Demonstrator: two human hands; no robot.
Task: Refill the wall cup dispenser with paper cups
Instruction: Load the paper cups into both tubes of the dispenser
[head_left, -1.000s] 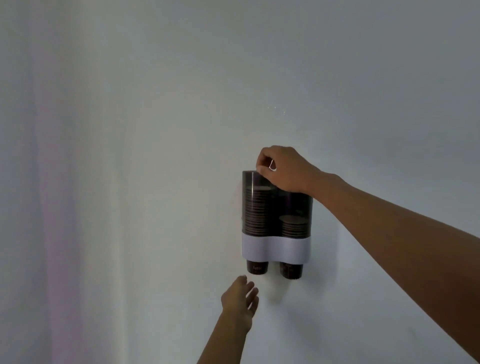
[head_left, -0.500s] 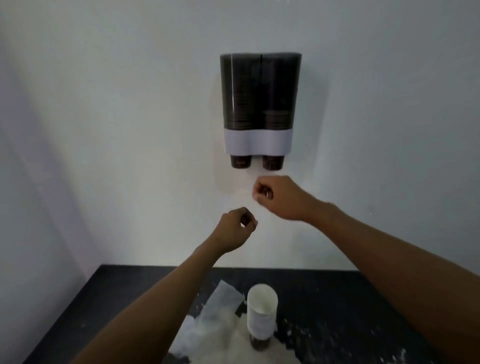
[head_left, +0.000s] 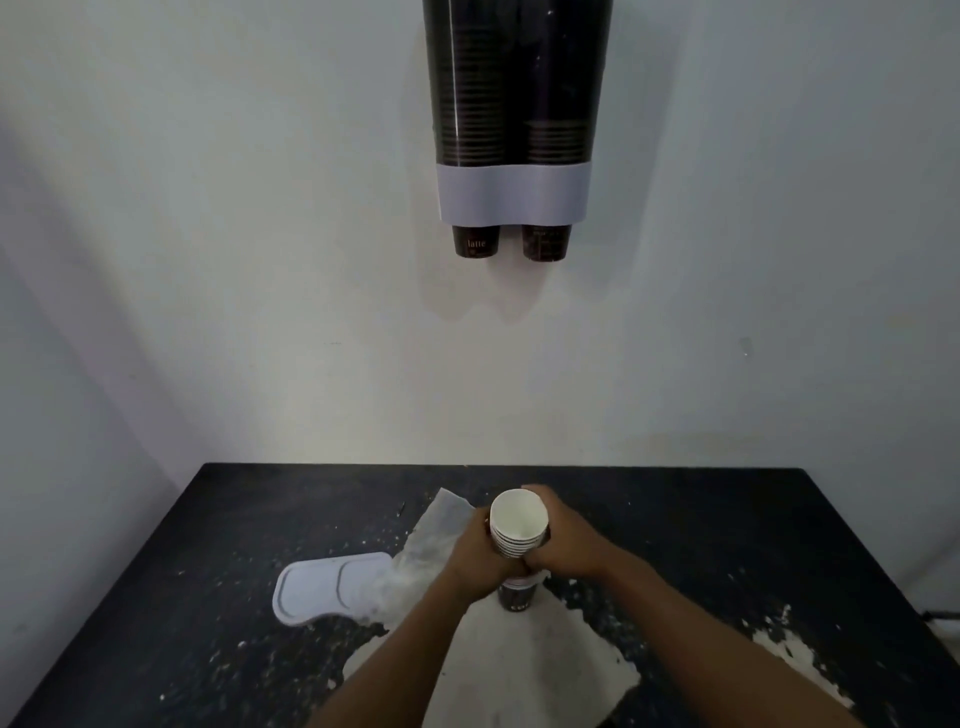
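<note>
Both hands, lowered from the wall, left hand (head_left: 480, 558) and right hand (head_left: 563, 540) now clamped around the cup stack (head_left: 518, 530).

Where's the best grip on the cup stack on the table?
Probably around the mid-sleeve of the cup stack, coming in from both sides as the left hand and right hand do. It stands upright and tall with its open rim on top, so side wraps steady it without crushing the rim.
</note>
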